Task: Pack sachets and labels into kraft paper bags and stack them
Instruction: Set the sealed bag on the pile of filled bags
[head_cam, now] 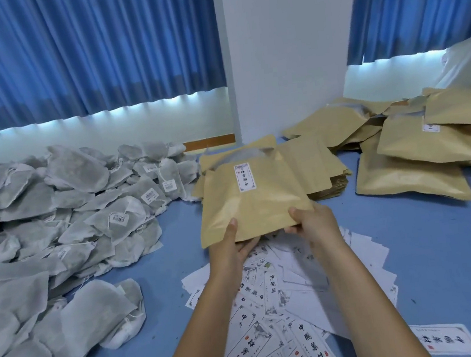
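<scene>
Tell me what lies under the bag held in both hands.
Scattered paper labels on the blue surface, below the bag that the left hand and right hand grip. Anything further beneath is hidden.

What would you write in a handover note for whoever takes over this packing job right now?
Left hand and right hand both grip the near edge of one paper bag, above the labels.
Sachets heaped at left; flat bags behind it; packed bags piled at right.
Done: a pile packed.
Left: stack this bag, pack the remaining sachets.
</scene>
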Action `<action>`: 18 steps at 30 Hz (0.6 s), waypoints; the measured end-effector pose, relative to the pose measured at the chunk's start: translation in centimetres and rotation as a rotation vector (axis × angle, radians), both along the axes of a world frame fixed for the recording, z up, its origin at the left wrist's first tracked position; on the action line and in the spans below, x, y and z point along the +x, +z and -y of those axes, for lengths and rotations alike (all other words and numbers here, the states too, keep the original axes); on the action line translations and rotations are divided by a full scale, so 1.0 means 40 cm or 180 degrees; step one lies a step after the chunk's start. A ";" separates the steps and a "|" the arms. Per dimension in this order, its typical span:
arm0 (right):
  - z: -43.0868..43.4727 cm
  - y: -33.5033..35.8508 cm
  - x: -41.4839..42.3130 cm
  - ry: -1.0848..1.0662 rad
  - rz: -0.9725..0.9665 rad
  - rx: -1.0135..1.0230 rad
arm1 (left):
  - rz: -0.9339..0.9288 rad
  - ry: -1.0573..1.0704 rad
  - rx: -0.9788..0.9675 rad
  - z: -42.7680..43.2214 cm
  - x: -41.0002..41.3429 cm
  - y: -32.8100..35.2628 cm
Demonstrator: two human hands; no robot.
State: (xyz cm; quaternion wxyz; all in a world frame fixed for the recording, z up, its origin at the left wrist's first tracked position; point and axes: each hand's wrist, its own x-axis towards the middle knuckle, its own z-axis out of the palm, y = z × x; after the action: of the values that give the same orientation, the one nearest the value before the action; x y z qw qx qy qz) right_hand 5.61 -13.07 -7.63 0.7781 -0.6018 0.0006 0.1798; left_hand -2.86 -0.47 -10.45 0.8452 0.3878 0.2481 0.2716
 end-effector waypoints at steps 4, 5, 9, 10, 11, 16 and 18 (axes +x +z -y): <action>0.054 0.031 0.008 0.0075 0.0366 -0.0511 | 0.0236 -0.0369 -0.0029 0.015 0.037 0.040; 0.073 0.038 0.010 0.0011 0.0422 -0.0521 | 0.0312 -0.0492 -0.0030 0.026 0.049 0.060; 0.161 0.064 0.014 -0.0524 0.0914 -0.0448 | 0.0498 -0.0981 -0.0211 0.103 0.099 0.134; 0.188 0.065 0.016 -0.0672 0.0986 -0.0389 | 0.0513 -0.1098 -0.0198 0.127 0.113 0.144; 0.216 0.063 0.018 -0.0823 0.1032 -0.0328 | 0.0535 -0.1200 -0.0183 0.152 0.128 0.151; 0.342 0.057 0.041 -0.1497 0.0909 0.0019 | 0.0555 -0.1580 -0.0108 0.288 0.207 0.150; 0.375 0.053 0.066 -0.1698 0.0791 0.0160 | 0.0521 -0.1686 -0.0032 0.326 0.252 0.150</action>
State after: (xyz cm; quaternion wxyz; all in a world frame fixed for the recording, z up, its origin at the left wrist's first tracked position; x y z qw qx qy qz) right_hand 8.23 -28.08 -5.50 0.8067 -0.5783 0.0590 -0.1062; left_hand 7.22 -13.52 -4.46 0.9059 0.4117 0.0704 0.0704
